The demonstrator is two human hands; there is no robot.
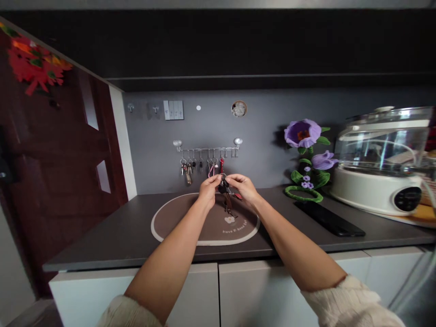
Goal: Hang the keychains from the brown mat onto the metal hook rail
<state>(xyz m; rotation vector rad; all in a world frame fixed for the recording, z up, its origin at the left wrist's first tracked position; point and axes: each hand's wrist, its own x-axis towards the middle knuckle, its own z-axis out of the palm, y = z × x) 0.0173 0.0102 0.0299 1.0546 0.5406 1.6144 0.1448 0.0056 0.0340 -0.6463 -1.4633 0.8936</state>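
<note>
My left hand [209,190] and my right hand [242,187] meet above the counter, both pinching a bunch of keys [225,190] with a dark fob and a brown strap that dangles down. The bunch hangs just below a metal hook rail [206,148] on the grey wall. Several other key sets [188,169] hang from the rail's hooks, along with a pink loop and a red tag [221,164]. Under my hands lies an oval brown mat [177,218] with a white border.
A purple fabric flower [304,156] stands on the dark counter [112,236] at the right. A black phone [329,218] lies flat beside it. A white cooker with a glass lid [381,159] sits at far right. A dark red door [51,150] is on the left.
</note>
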